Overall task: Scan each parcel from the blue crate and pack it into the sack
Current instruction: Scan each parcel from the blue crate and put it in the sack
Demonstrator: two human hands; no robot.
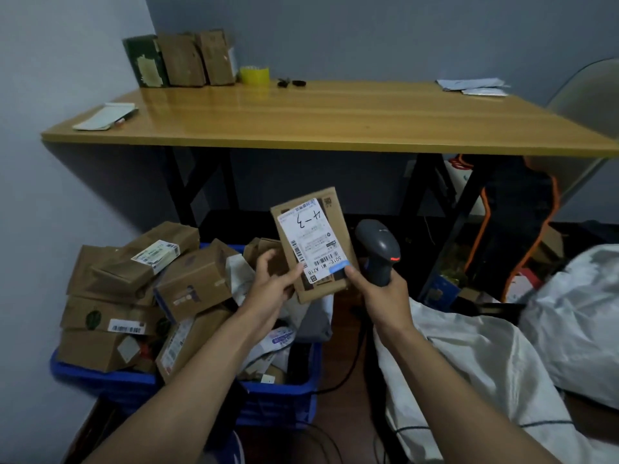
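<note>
A small brown cardboard parcel [313,242] with a white shipping label stands upright in front of me. My left hand [273,283] grips its lower left edge. My right hand [382,291] holds a dark grey barcode scanner [378,251] by the handle, and its thumb presses on the parcel's lower right corner. The scanner's head sits just right of the parcel and shows a small orange light. Below left, the blue crate [278,400] is heaped with several brown boxes and soft mailers. The white woven sack [469,363] lies crumpled at lower right.
A wooden table [318,118] with black legs stands ahead; on it are three upright boxes, a roll of yellow tape [254,74], a notepad and papers. A chair [589,105] is at far right. A black cable [348,373] runs down between crate and sack.
</note>
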